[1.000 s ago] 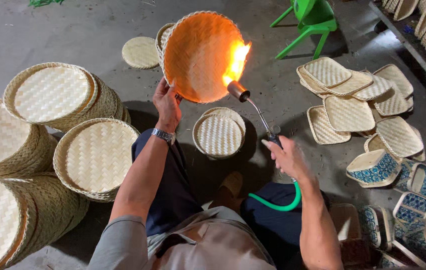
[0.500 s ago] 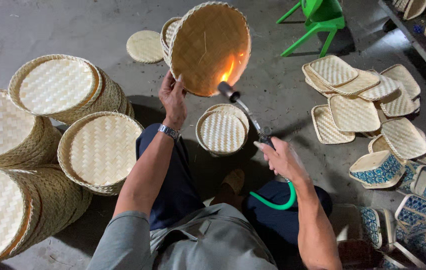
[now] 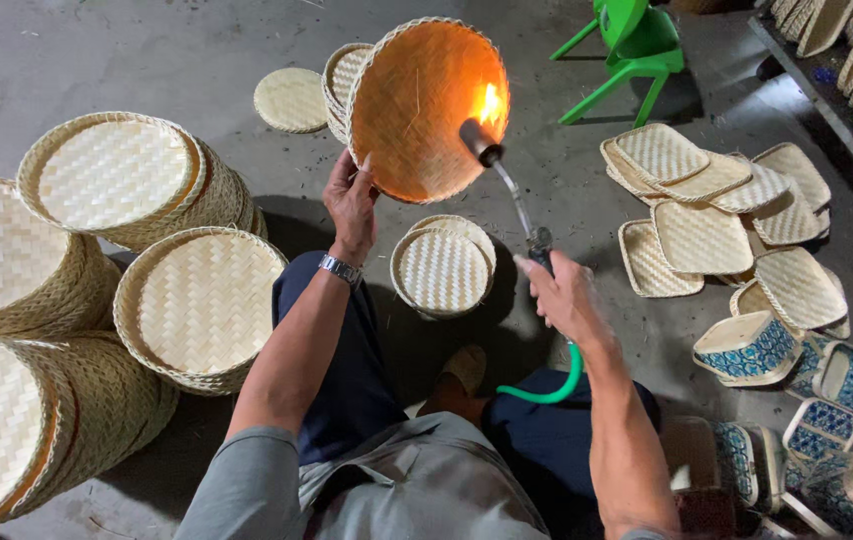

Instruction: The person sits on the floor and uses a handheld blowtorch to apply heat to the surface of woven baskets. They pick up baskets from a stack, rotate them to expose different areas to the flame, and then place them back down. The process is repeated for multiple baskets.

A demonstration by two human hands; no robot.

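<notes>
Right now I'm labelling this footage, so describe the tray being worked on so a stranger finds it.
Above the seated person's knees, the left hand tilts up a round woven tray. Unlike the pale stacked trays, it glows orange from the torch flame.

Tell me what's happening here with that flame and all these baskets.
A seated person holds a round woven tray upright by its rim in the left hand. The right hand aims a gas torch, fed by a green hose, with its flame on the tray's inner face. Stacks of woven trays sit around on the floor.
</notes>
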